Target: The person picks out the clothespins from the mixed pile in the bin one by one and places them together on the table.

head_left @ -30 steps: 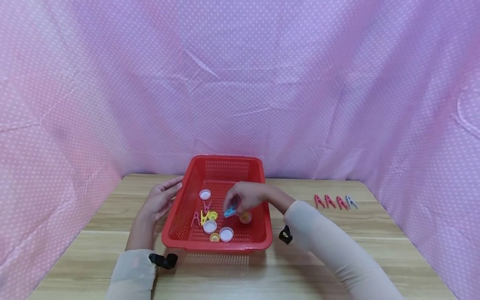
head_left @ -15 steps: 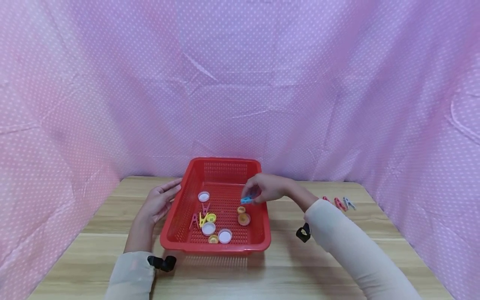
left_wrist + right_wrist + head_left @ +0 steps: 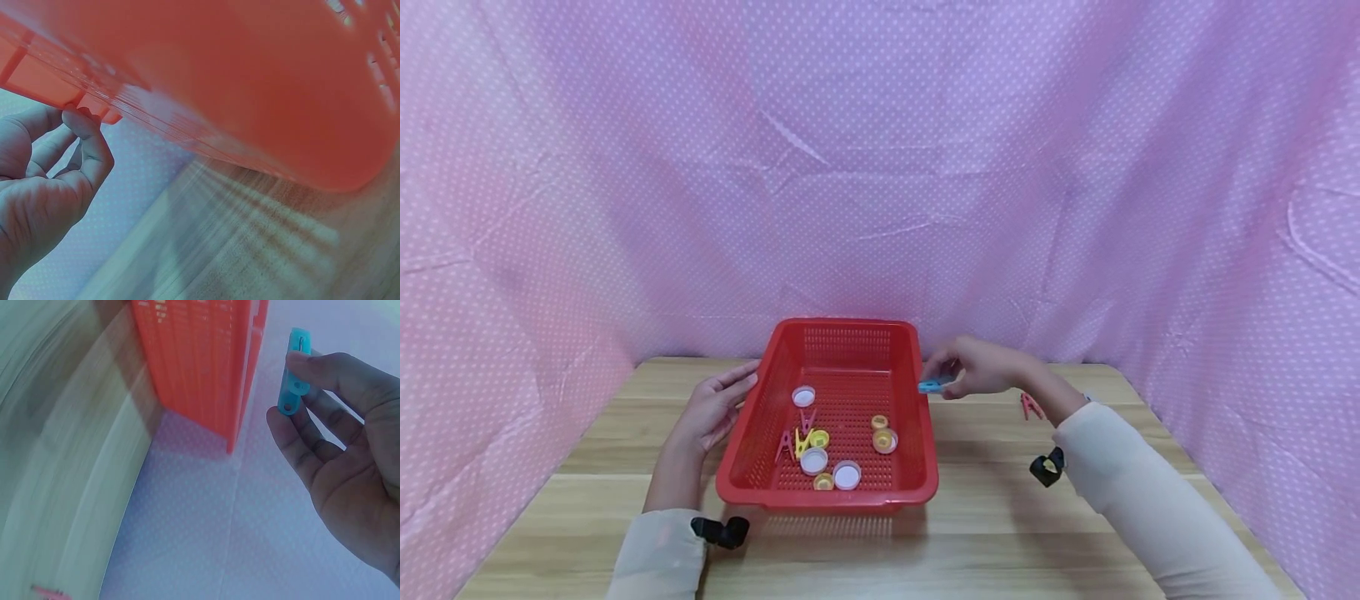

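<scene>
A blue clothespin is pinched between the thumb and fingers of my right hand, just above the right rim of the red basket. The right wrist view shows this clothespin held apart from the basket wall. My left hand is at the basket's left side; in the left wrist view its thumb and fingertips grip the rim edge. Inside the basket lie pink clothespins, a yellow clothespin, several white caps and several yellow caps.
On the wooden table, a pink clothespin shows to the right, partly behind the right forearm, which hides the others there. A pink dotted curtain hangs behind the table.
My right hand has carried the blue clothespin up and rightward from inside the basket to its right rim. Two yellow caps there have come into view. The left hand stays at the basket.
</scene>
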`<state>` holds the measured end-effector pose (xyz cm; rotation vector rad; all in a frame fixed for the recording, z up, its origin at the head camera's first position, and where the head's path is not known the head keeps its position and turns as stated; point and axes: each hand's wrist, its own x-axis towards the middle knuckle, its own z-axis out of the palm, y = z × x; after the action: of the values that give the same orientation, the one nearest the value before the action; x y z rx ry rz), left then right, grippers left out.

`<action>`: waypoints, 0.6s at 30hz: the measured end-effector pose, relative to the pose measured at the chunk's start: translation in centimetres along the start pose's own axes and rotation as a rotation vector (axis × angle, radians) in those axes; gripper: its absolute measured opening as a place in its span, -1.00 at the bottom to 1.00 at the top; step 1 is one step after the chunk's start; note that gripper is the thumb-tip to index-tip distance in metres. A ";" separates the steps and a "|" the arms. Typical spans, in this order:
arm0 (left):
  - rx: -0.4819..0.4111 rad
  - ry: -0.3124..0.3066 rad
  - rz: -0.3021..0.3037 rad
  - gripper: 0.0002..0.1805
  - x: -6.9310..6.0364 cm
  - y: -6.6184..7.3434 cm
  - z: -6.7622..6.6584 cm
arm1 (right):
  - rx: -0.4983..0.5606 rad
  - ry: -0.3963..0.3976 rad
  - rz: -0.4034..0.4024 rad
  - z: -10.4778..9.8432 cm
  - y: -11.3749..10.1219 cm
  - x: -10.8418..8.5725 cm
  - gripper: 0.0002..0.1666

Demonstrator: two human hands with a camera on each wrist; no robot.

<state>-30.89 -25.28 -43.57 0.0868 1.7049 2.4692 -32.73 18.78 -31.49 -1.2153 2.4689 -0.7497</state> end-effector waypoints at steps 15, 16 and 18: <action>-0.025 -0.022 0.021 -0.59 -0.2 -0.1 0.1 | -0.034 0.086 0.141 -1.1 3.5 -7.3 -0.66; -0.030 -0.023 0.021 -0.60 -0.2 -0.1 0.1 | -0.033 0.087 0.145 -1.1 3.8 -7.8 -0.66; -0.033 -0.023 0.023 -0.60 -0.1 -0.2 0.1 | -0.012 0.081 0.179 -1.1 4.3 -8.9 -0.65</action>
<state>-30.75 -25.13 -43.74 0.1318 1.6625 2.5011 -30.61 28.39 -32.79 -0.9696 2.6083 -0.7493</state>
